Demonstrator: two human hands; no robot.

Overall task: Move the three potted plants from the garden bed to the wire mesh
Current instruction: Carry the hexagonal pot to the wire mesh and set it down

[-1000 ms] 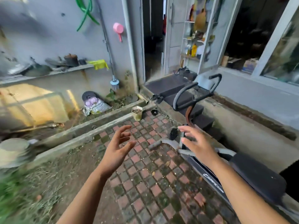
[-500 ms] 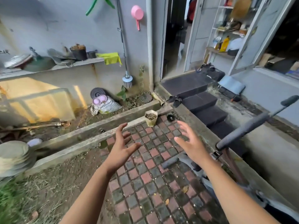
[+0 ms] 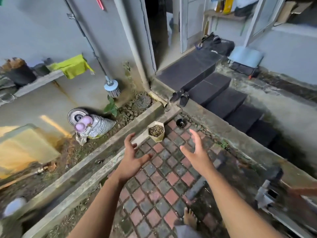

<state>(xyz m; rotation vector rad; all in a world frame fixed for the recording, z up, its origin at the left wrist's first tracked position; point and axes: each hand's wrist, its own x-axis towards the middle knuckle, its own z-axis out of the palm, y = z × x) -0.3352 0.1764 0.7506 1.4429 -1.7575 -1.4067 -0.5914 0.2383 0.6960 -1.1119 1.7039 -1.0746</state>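
Note:
A cream hexagonal pot (image 3: pixel 156 131) filled with dry soil stands on the brick paving beside the concrete curb (image 3: pixel 96 162) of the garden bed. My left hand (image 3: pixel 133 160) is open, fingers spread, a little below and left of the pot. My right hand (image 3: pixel 197 152) is open too, below and right of it. Neither hand touches the pot. No wire mesh is in view.
A small black pot (image 3: pixel 180 123) sits on the paving just past the cream one. Dark steps (image 3: pixel 217 97) with sandals (image 3: pixel 180 97) rise to the right. A sack (image 3: pixel 97 126) and brush (image 3: pixel 112 87) lie in the bed. Exercise equipment (image 3: pixel 267 194) stands lower right; my bare foot (image 3: pixel 190 219) is below.
I have walked closer to the cream pot, which now sits just above my hands. Both hands stayed open and reaching forward. The exercise machine has slid off to the lower right.

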